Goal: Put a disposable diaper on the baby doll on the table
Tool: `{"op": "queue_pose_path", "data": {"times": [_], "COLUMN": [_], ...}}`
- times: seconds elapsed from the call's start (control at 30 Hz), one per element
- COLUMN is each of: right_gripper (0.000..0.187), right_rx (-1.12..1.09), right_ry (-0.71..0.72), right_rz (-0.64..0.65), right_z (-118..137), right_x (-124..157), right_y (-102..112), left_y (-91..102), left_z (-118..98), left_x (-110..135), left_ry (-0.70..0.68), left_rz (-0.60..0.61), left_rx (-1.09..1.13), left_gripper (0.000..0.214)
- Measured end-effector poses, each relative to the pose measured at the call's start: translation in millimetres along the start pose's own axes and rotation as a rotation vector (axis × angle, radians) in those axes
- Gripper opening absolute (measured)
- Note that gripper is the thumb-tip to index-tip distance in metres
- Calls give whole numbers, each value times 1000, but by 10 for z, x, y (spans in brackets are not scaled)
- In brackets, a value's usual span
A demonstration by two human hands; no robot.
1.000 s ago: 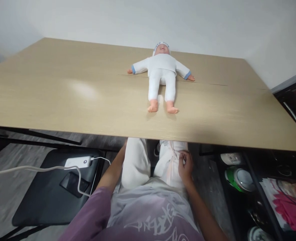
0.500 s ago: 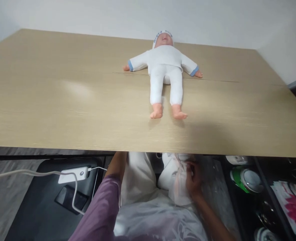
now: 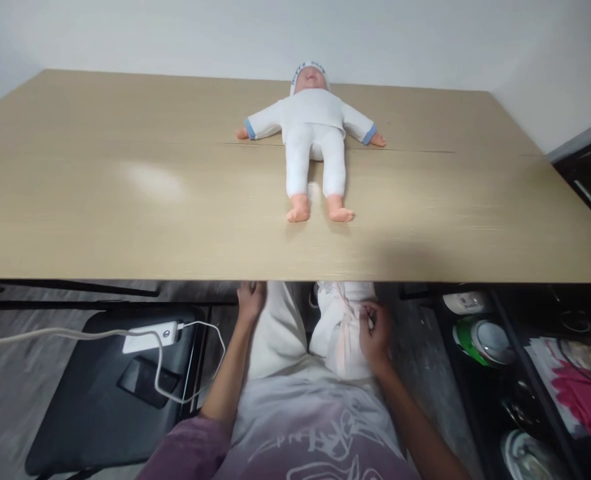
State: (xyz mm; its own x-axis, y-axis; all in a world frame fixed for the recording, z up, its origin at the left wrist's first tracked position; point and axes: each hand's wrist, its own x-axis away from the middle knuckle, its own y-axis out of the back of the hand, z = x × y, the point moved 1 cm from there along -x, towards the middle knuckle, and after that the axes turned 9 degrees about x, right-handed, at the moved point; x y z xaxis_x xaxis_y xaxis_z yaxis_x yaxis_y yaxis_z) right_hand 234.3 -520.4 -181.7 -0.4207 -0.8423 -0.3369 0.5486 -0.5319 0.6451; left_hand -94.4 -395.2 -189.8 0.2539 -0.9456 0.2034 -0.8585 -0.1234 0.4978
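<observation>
A baby doll [image 3: 313, 137] in a white suit and cap lies face up on the far half of a light wooden table [image 3: 125, 200], arms spread, feet toward me. Both my hands are below the table's front edge, on my lap. My left hand [image 3: 250, 299] rests on my left thigh, fingers partly hidden by the table. My right hand [image 3: 374, 330] is closed in a pinch on a crumpled white cloth [image 3: 343, 327] lying on my right thigh.
A black chair [image 3: 90, 393] at the lower left carries a white power bank [image 3: 151, 336] with a white cable and a dark phone. At the right stands a dark shelf [image 3: 520, 373] holding bowls and pink fabric. A white wall runs behind the table.
My left hand has come into sight at the table's edge on my thigh. The right hand keeps its hold on the cloth. The view has shifted slightly.
</observation>
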Motion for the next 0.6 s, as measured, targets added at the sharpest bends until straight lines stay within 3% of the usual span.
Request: {"op": "queue_pose_path", "data": {"times": [0.07, 0.13, 0.23, 0.33, 0.43, 0.5, 0.6], "right_gripper": [22, 27, 55, 80, 77, 71, 73], "right_rx": [30, 63, -16, -227, -353, -411, -541], "right_ry": [21, 1, -151, -361, -473, -505, -553], "right_rz": [-20, -24, 33, 196, 413, 508, 555], "right_z": [33, 42, 0, -42, 22, 141, 403], "right_x": [-33, -56, -58, -28, 12, 40, 93], "right_y": [9, 17, 23, 49, 159, 304, 612], "left_y": [-37, -140, -399, -664, -787, -748, -530], "left_z": [-72, -196, -417, -599, -735, -811, -930], "left_x": [366, 764, 1193, 1328, 1361, 1430, 1634], "left_ry": [-51, -125, -142, -78, -22, 3, 19], "left_rz": [30, 156, 371, 494, 591, 639, 643], "left_rx": [50, 182, 360, 420, 488, 521, 541], "left_gripper": [37, 35, 42, 59, 75, 80, 76]}}
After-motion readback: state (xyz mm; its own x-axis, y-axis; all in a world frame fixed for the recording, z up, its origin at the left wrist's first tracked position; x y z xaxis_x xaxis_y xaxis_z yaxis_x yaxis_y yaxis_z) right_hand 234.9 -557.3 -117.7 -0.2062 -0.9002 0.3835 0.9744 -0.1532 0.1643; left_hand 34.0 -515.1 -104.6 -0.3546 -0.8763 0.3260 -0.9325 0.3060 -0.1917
